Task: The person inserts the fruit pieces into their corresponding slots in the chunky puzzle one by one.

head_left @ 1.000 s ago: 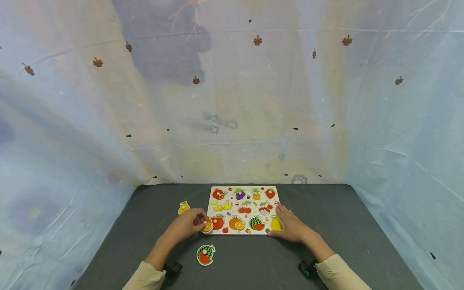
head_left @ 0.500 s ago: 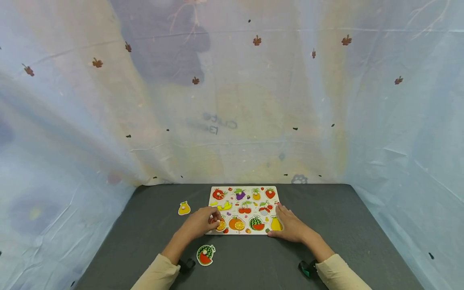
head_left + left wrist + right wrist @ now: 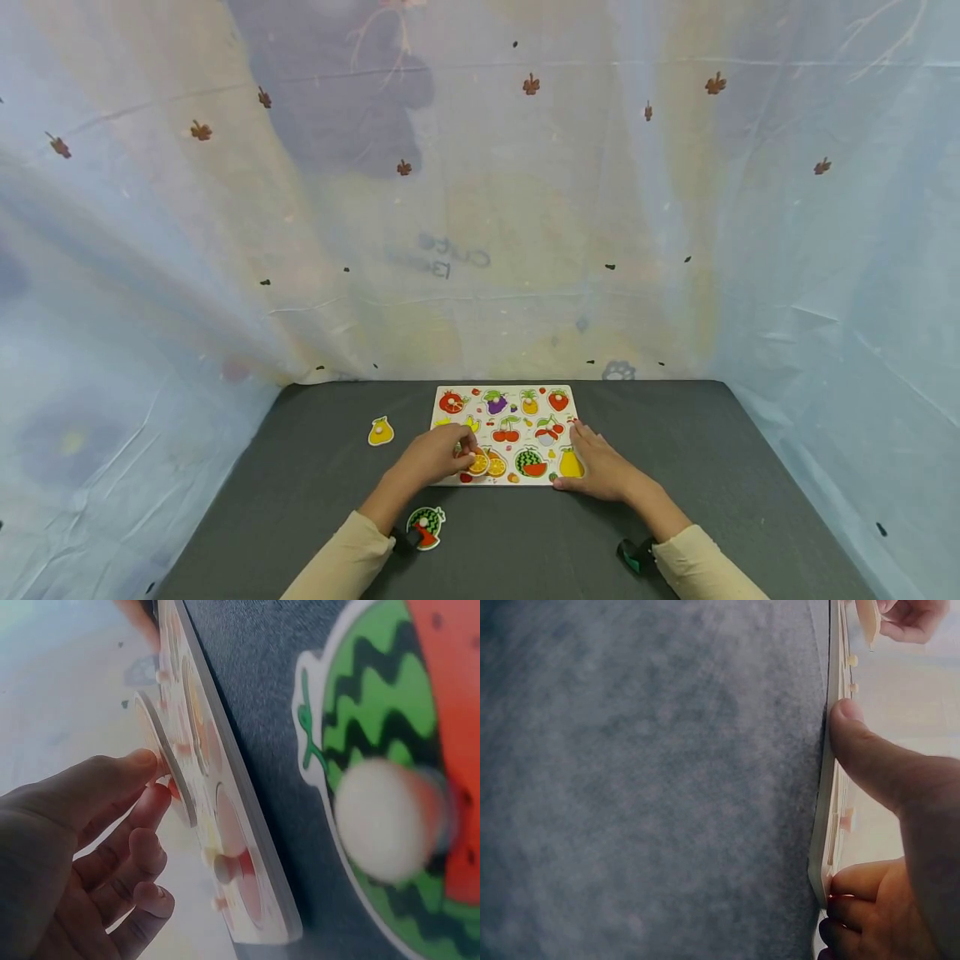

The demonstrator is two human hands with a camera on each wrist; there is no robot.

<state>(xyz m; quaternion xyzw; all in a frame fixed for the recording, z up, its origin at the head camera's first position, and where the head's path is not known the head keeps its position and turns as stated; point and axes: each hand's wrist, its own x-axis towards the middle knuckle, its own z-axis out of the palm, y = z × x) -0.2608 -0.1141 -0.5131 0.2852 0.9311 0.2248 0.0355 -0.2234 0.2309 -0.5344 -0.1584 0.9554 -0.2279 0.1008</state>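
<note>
My left hand (image 3: 438, 454) pinches the knob of an orange puzzle piece (image 3: 477, 463) between thumb and fingertips. In the left wrist view this piece (image 3: 165, 754) is tilted, its face above the wooden fruit puzzle board (image 3: 542, 481). In the head view it overlaps the printed orange in the board's front row. My right hand (image 3: 603, 467) rests at the board's front right corner, thumb along the front edge and fingers against the right side. A watermelon piece (image 3: 429, 521) with a knob lies on the table under my left wrist, partly covered by the wrist strap.
A yellow pear piece (image 3: 381, 432) lies on the dark grey table (image 3: 525, 542), left of the board. Several knobbed fruit pieces sit in the board's back rows. Behind the table hangs a pale patterned curtain (image 3: 480, 208).
My left hand has carried the orange piece rightward, from the board's left edge across the apple to the printed orange. My right hand and the board have stayed put.
</note>
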